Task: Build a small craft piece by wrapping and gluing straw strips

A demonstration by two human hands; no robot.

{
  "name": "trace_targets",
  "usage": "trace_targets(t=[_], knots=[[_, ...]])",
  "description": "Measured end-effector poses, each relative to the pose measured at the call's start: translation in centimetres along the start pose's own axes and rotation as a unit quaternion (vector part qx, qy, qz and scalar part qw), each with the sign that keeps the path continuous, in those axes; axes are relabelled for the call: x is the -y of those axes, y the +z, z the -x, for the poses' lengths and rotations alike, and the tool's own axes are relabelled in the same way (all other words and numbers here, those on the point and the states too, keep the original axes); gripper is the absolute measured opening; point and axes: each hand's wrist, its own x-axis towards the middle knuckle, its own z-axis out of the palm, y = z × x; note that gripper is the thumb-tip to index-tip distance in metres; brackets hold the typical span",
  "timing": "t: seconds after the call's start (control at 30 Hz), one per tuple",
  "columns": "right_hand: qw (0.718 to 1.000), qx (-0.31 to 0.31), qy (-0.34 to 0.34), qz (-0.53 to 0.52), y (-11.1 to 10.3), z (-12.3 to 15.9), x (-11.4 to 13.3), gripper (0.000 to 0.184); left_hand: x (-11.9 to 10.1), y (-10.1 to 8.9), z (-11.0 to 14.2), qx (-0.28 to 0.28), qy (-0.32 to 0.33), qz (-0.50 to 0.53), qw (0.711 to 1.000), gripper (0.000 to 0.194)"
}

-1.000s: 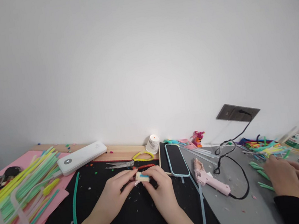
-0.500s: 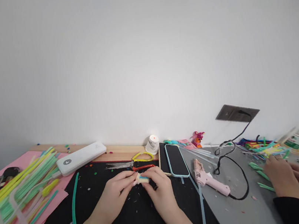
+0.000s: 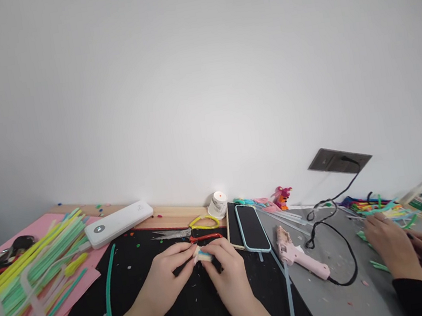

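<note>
Left hand [image 3: 160, 279] and right hand [image 3: 230, 271] fingers [image 3: 182, 254] still pinch a pale piece [image 3: 204, 256]; a neighbour's hand [image 3: 391, 244] shifted leftward.

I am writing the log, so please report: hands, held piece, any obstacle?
Left hand, right hand: both pinching small pale piece with blue patch. Piece over black mat. Scissors just beyond hands, apparently not in the way.

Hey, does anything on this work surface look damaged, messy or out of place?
Yes. The pink glue gun has brownish patches around its nozzle end, as if stained or worn. The scissors lie with their blades parted, and small scraps are scattered over the black mat, so it looks untidy.
</note>
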Motion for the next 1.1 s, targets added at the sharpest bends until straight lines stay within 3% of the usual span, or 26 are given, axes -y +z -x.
trace_targets(t=[0.47, 0.63, 1.1], knots=[[0.999, -0.049, 0.014, -0.002, 0.00, -0.23, 0.34, 0.025, 0.07, 0.17, 0.10, 0.006, -0.045, 0.012, 0.999, 0.030], [0.999, -0.048, 0.009, -0.001, 0.16, -0.02, 0.20, 0.025, -0.07, 0.19, 0.05, 0.028, -0.039, 0.008, 0.999, 0.026], [1.000, -0.029, -0.006, 0.008, 0.31, 0.25, 0.29, 0.021, -0.58, 0.25, 0.20, 0.019, -0.021, 0.005, 1.000, 0.025]])
